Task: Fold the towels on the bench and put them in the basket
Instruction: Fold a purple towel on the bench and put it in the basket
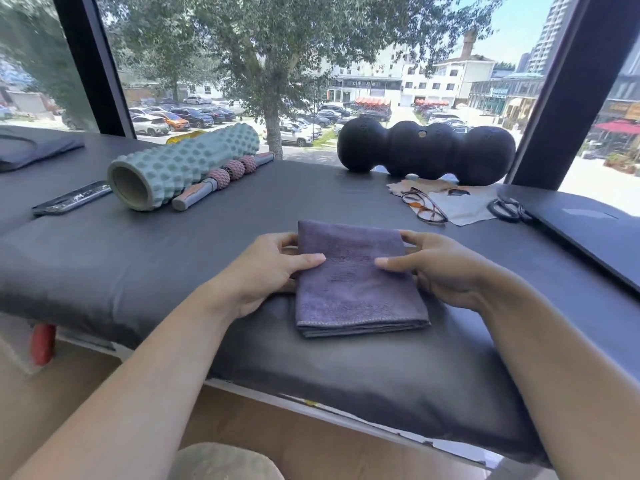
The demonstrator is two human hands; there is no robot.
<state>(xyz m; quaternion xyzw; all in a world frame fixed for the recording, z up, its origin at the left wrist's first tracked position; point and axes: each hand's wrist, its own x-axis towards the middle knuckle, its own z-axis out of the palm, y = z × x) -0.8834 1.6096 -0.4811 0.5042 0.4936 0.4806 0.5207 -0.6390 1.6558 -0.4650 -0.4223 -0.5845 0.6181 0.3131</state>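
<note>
- Resting lowest in view, at 6 o'clock, a pale rounded object [225,462] is showing only its top; what it is cannot be told, and no basket is visibly in view.
- Both forearms are reaching up from 7 and 5 o'clock to the folded towel [356,282], which is lying flat on the dark padded bench [138,271] near its front edge, stacked layers showing along the near side.
- Left hand [266,271] is gripping the towel's left edge: thumb lying on top, fingers curling at and under the edge.
- Right hand [433,268] is gripping the right edge in mirror fashion, thumb on top, fingers reaching toward the far corner.
- Judged step: folding is looking finished, and the hands are placed for lifting the bundle.
- Doing it well probably means pinching through all layers on both sides, keeping the stack level and lifting evenly so the near layers are not sliding apart.
- At 10 o'clock a ridged foam roller [180,164] is lying beside a massage stick [225,178].
- At 1 o'clock a black lobed roller [426,150] is sitting by the window; glasses [422,206] are resting on a cloth [460,206] at 2 o'clock, well apart from the towel.
</note>
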